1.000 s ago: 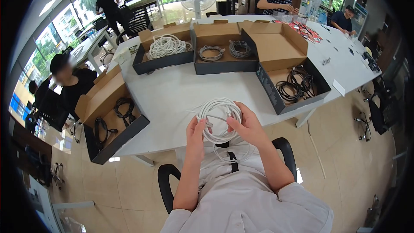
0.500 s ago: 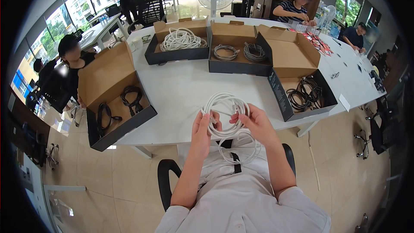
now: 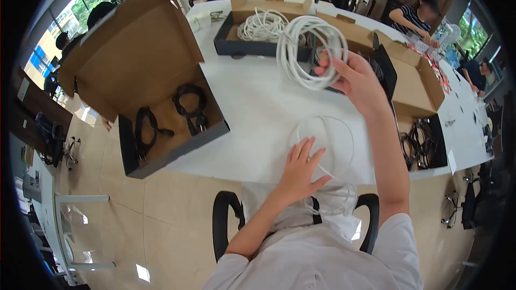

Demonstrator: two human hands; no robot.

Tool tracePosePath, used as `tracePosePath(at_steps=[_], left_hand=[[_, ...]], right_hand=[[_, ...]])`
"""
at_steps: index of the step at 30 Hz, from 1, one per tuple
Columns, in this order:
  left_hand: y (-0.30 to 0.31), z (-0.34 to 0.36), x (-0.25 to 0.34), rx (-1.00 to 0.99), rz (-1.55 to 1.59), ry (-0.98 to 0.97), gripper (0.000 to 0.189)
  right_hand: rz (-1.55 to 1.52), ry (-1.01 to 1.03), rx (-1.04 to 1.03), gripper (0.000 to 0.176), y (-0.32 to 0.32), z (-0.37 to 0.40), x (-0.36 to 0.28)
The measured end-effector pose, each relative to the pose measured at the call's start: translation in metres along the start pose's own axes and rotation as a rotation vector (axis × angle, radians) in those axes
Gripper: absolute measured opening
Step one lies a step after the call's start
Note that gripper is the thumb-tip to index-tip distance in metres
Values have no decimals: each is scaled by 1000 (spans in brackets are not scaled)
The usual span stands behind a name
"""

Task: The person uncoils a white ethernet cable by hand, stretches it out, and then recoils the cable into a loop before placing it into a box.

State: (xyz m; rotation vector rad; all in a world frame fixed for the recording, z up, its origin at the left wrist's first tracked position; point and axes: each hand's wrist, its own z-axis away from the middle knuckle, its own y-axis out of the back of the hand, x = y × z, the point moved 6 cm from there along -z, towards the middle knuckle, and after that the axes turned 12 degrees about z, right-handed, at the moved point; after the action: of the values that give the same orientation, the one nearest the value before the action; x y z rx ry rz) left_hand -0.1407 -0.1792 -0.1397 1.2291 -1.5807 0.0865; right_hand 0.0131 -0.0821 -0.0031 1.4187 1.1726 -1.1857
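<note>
My right hand is raised over the table, its fingers closed around a coil of white cable. Below it, my left hand hovers near the table's front edge, fingers spread, holding nothing. A thin loose loop of the white cable lies beside the left hand. More of the white cable hangs down over my lap. Whether the left palm touches the loop cannot be made out.
An open box with black cables stands at the left. Another box with white cables sits at the back. A middle box is partly hidden by the coil. At right is a box with dark cables. People sit around the table.
The right hand has carried the white coil up and away from me, over the table. My left hand has let go of it and opened. The view has shifted.
</note>
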Motion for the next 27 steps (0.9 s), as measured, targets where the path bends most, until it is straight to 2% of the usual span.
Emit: tracePosePath(at_steps=[2,5,8,11,13,14,17,20,21,24,25,27], left_hand=[[-13,6,-26,-11,-100,31,60],[-11,3,-22,-14,-123,50,55],[-8,2,-22,-38,-108,44,55],[-4,0,-22,-39,-48,58,54],[-2,-2,-22,-49,-18,71,54],[-2,-3,-23,-58,-1,81,54],[-3,-3,-27,-64,40,100,53],[0,-3,-31,-69,98,116,52],[1,-3,-32,-69,117,112,51],[4,-4,-32,-75,150,115,50],[5,-4,-33,-79,154,116,50],[6,-5,-32,-71,164,116,49]], right_hand=[[-38,-34,-18,19,-7,-58,17],[56,-79,-29,16,-23,-145,40],[-16,-120,-8,13,-40,-242,84],[-101,-171,69,18,-69,-308,114],[47,-170,162,22,-85,-348,148],[119,-173,211,24,-89,-358,156],[593,-259,163,21,-103,-360,160],[720,-226,88,29,-117,-361,164],[599,-228,119,30,-119,-364,172],[414,-235,-2,31,-120,-380,194],[525,-244,-11,35,-119,-381,193],[942,-88,-10,39,-123,-373,173]])
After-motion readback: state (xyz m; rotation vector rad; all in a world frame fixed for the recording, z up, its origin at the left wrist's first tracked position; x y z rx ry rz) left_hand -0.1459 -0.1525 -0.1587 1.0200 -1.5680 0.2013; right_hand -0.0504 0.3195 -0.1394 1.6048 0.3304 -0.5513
